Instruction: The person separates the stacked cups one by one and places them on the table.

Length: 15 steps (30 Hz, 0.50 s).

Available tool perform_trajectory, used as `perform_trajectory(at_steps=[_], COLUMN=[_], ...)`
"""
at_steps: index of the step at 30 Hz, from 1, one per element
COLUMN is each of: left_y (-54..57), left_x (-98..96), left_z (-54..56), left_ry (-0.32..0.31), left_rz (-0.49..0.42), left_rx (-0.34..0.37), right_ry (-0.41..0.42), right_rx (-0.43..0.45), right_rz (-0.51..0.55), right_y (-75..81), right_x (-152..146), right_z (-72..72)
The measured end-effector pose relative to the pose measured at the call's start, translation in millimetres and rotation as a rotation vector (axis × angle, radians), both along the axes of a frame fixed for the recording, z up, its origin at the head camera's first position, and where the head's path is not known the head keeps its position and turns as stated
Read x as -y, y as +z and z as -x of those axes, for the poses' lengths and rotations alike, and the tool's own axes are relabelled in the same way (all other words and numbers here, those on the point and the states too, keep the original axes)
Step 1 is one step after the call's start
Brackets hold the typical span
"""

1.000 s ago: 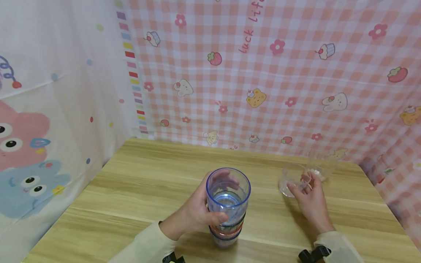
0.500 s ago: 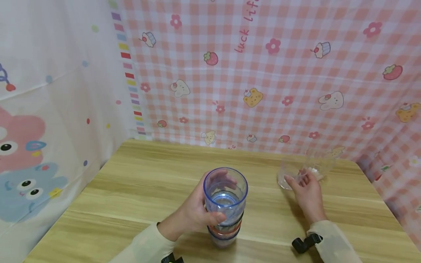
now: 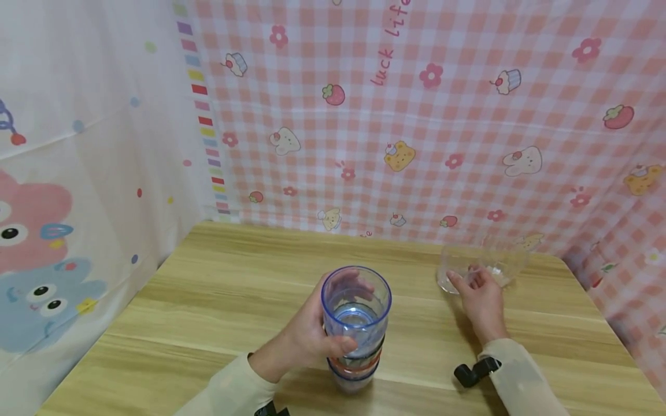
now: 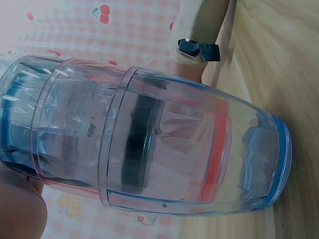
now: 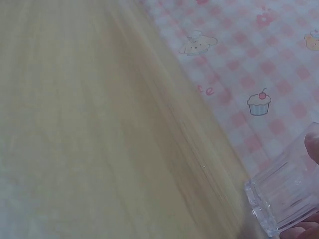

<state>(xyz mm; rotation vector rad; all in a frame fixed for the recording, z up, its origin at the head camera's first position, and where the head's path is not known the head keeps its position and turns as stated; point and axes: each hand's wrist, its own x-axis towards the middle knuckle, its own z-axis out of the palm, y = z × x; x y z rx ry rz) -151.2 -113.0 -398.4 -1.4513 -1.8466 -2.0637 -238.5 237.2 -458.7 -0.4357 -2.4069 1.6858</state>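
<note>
My left hand point(image 3: 314, 338) grips the upper part of a tall stack of nested clear tumblers. Topmost is a blue-rimmed tumbler point(image 3: 366, 341), its mouth facing up, with my thumb across its near side. Below it, dark, red and blue rims show along the tumbler stack point(image 4: 169, 144) in the left wrist view. At the back right, my right hand point(image 3: 484, 300) pinches the wall of a colourless clear tumbler point(image 3: 446, 280). In the right wrist view, this clear tumbler point(image 5: 284, 194) is tilted, its ribbed base close over the table and my fingers point(image 5: 313, 145) at its side.
Another colourless clear tumbler point(image 3: 515, 263) stands just behind my right hand, near the table's back edge. The wooden table point(image 3: 234, 277) meets a pink checked cloth point(image 3: 364, 115) at the back and a white printed cloth point(image 3: 114, 144) on the left.
My right hand has carried the clear tumbler a little away from me and slightly left. My left hand and the stack have stayed in place, while the head view has shifted slightly.
</note>
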Motion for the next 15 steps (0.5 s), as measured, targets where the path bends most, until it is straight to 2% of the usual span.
perform_trajectory(at_steps=[15], left_y=[-0.5], left_x=[-0.5], left_z=[0.1], left_ry=[0.001], left_rz=[0.004], left_rx=[0.009], right_ry=[-0.038], right_rx=[0.006], right_rz=[0.003], right_y=[-4.0], right_x=[0], right_z=[11.9])
